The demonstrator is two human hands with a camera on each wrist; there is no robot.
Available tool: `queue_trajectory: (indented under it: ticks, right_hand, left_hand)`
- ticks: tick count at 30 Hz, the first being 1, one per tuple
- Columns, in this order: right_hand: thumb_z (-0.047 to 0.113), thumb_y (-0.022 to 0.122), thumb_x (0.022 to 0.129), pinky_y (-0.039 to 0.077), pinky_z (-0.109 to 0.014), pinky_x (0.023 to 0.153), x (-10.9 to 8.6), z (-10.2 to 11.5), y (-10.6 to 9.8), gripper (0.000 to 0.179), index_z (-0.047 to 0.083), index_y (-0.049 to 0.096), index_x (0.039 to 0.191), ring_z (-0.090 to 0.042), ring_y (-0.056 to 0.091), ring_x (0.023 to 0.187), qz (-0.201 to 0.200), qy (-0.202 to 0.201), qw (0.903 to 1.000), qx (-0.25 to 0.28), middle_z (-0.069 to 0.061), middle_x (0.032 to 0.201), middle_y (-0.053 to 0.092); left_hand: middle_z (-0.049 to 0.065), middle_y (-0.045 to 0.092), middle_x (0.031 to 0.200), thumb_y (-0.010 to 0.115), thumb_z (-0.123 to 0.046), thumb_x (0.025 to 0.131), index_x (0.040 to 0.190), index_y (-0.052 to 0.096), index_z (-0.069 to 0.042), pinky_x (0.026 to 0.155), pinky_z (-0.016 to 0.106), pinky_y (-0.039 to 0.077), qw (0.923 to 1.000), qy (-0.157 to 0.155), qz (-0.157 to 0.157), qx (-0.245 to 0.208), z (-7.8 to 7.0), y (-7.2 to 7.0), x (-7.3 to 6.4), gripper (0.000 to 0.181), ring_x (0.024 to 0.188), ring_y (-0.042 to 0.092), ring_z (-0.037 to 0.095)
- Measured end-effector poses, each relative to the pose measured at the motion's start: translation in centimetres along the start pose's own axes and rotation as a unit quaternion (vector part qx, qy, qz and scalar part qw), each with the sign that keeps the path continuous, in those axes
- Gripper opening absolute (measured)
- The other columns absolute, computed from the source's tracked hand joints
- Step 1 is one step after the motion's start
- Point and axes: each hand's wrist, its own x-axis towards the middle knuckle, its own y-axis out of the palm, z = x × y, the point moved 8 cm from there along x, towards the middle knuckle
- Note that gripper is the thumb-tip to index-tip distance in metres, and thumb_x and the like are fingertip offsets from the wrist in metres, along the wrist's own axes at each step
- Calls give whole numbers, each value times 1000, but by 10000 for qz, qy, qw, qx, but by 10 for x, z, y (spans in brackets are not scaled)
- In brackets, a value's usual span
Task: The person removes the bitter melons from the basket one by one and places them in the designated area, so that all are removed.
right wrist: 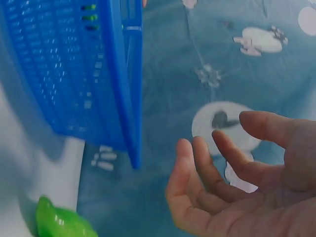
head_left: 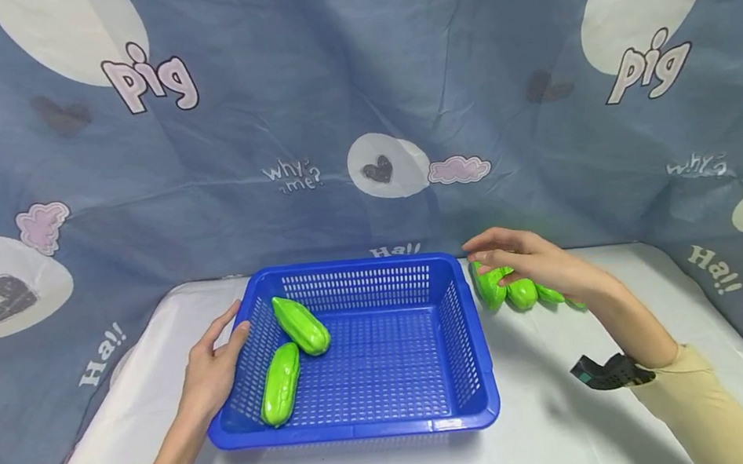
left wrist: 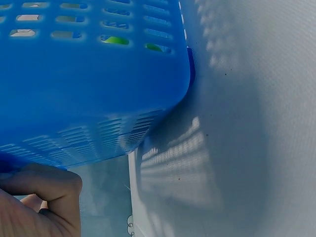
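Observation:
A blue perforated plastic basket (head_left: 342,432) stands on the table. Its left rim is gripped by my left hand (head_left: 209,374), thumb on top; in the left wrist view the bent fingers (left wrist: 54,185) meet the rim. Two glossy green, long, ridged model fruits lie inside at the left: one tapered (head_left: 302,326), one rounder-ended (head_left: 280,385). Beyond the basket's right side, my right hand (head_left: 536,264) hovers with loosely bent, spread fingers and nothing held. Several similar green fruits (head_left: 521,294) lie in a row below it, partly hidden by the hand.
A white cloth (head_left: 516,449) covers the table. Behind it hangs a blue-grey printed curtain (head_left: 296,100) that reaches the table's back edge. Each wrist bears a black camera mount (head_left: 612,371).

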Motion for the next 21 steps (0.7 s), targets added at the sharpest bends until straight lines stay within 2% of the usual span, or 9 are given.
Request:
queue_trajectory:
  ticks: [7,14,21]
  right_hand:
    - [29,55,113,55,-42,100,12,16,23,44,8,56,151,-38,67,134,377,-224,9990,45,-23,153,61]
    - [28,54,113,59,-48,102,22,25,43,42,10,57,151,-33,69,132,588,-306,9977,126,-16,154,61]
    - [31,57,112,60,-47,99,32,45,64,39,14,62,147,-34,69,129,809,-478,9955,141,-13,149,64]
  left_hand:
    - [26,71,138,48,-58,112,170,35,-30,76,26,55,10000,23,-23,-6,-1,0,-1,66,103,82,28]
    - [25,71,138,48,-58,112,170,34,-31,75,26,56,10000,-42,27,-73,1,1,-1,66,97,82,19]
    - [24,70,139,47,-59,111,170,34,-32,77,26,55,10000,-41,32,-80,2,0,0,66,101,82,23]
